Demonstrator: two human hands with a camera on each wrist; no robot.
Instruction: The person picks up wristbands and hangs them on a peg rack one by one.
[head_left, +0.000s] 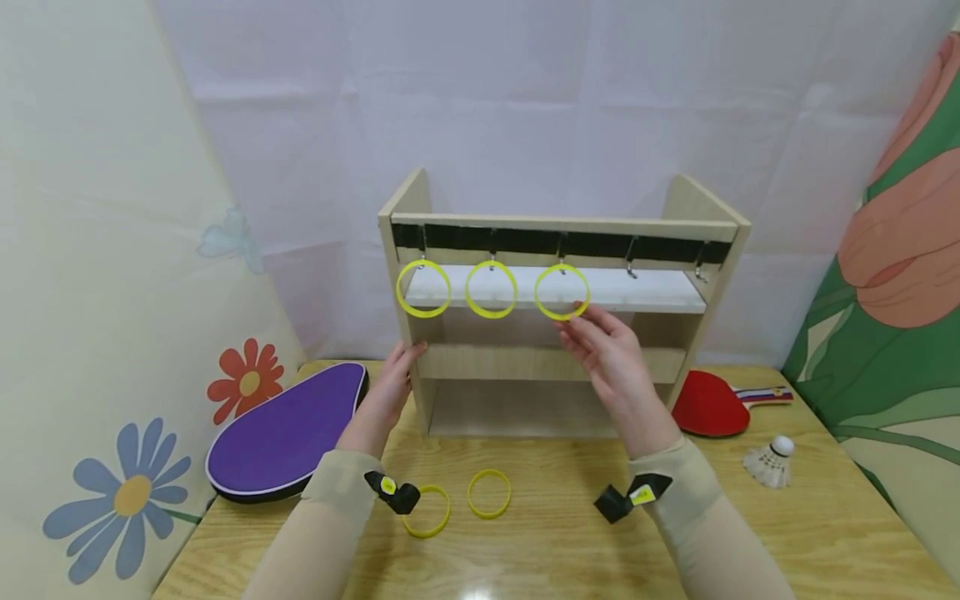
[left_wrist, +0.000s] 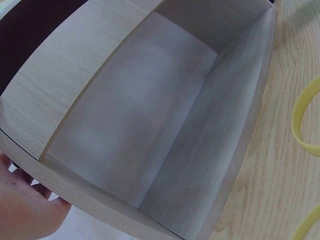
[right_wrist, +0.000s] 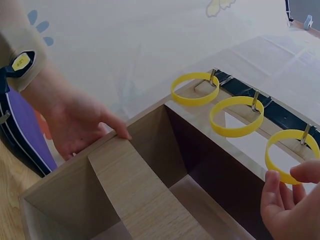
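A light wooden rack (head_left: 480, 363) stands on the table, with small metal hooks along a black strip. My left hand (head_left: 386, 392) grips its left side panel (right_wrist: 145, 120), thumb on the front edge and fingers behind. Yellow rings hang from the first three hooks: a left ring (head_left: 400, 293), a middle ring (head_left: 467, 292) and a third ring (head_left: 537, 292). The right hand (head_left: 611, 354) pinches the third ring at its lower right between thumb and fingers. Further right, two hooks (head_left: 632, 258) carry nothing. Two more yellow rings, one nearer (head_left: 427, 534) and one farther (head_left: 490, 517), lie on the table.
Left of the rack lies a purple paddle case (head_left: 292, 433). To the right are a red table tennis paddle (head_left: 708, 404) and a shuttlecock (head_left: 770, 463). A pale cloth (head_left: 525, 108) hangs behind, and flower-patterned panels stand on both sides.
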